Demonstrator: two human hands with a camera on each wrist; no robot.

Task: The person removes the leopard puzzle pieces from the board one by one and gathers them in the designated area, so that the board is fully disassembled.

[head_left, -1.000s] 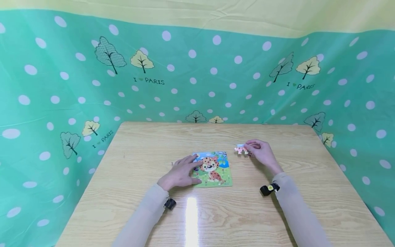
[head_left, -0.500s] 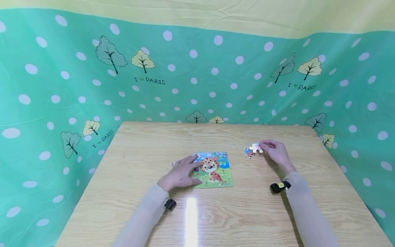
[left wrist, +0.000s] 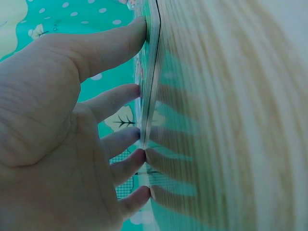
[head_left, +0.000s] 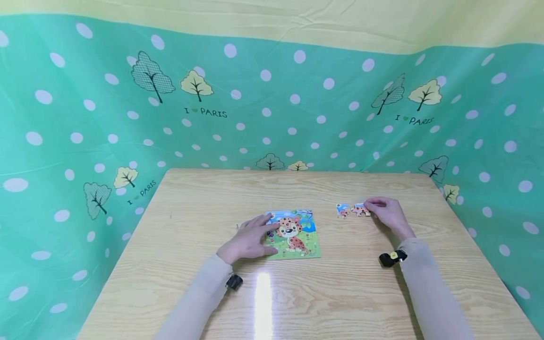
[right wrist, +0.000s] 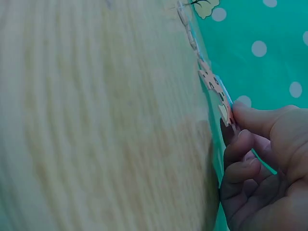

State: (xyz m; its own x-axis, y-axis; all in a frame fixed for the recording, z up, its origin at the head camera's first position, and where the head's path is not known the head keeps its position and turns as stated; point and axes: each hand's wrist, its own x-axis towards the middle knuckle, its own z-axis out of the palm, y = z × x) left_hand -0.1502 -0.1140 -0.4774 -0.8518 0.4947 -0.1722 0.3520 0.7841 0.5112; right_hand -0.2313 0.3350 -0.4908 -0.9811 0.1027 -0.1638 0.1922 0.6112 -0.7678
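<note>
A square jigsaw puzzle [head_left: 312,243] with a spotted leopard cub picture lies on the table. My left hand [head_left: 250,238] rests over its left side with spread fingers, hiding that part of the picture. In the left wrist view the thumb [left wrist: 115,48] and index fingertip touch the puzzle's edge, and other fingertips reach the tabletop. Right of the puzzle, my right hand [head_left: 387,216] pinches a spotted jigsaw piece [head_left: 359,210] between thumb and finger, low over the table and tilted in the right wrist view [right wrist: 216,91]. Left of it lies a blue jigsaw piece [head_left: 342,210] with part of an animal's face.
The wooden table [head_left: 204,198] runs back to a green dotted curtain [head_left: 272,123] that hangs around it. Something small and pale [head_left: 238,225] shows beside my left hand, too hidden to tell what.
My right hand has moved right with the pinched jigsaw piece, past the blue piece, and lowered it toward the table. The blue piece has come into full view. My left hand stays put.
</note>
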